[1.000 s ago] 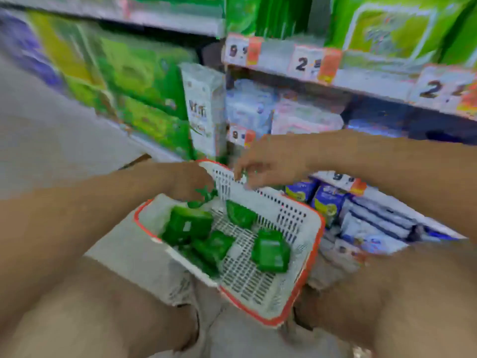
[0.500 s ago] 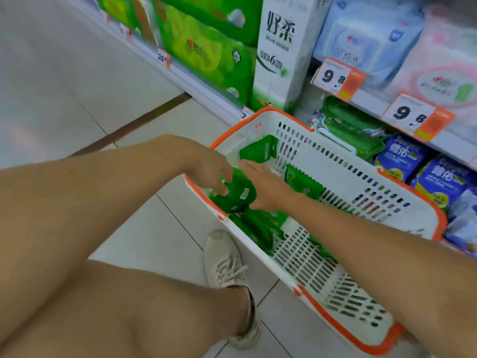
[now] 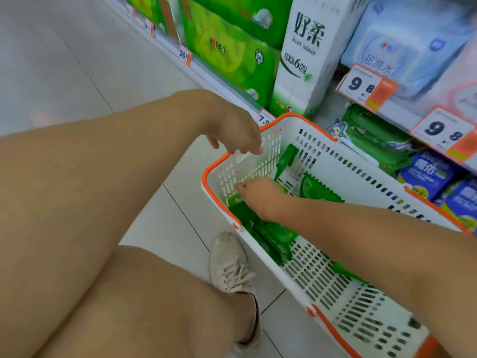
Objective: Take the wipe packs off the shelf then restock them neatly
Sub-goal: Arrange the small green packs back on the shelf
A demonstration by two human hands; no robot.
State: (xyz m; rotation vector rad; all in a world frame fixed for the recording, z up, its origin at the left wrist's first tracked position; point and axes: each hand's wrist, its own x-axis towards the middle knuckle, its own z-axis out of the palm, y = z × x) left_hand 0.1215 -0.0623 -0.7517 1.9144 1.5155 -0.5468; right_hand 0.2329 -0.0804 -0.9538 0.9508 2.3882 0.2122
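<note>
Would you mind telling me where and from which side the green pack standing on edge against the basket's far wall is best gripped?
Judging by its pose, grip the upright pack by its top edge, coming straight down from above. It leans on the basket wall with its thin edge up and clear, so thumb and fingers could pinch its flat faces. The right hand is nearest.

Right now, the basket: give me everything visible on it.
The basket is a white plastic shopping basket with an orange rim and slotted walls and floor. It sits tilted on the tiled floor against the lower shelf. Several green wipe packs lie inside, one standing against the far wall. The right hand reaches into it among the packs; the left hand hovers over its near corner. Its near end runs out of frame.
</note>
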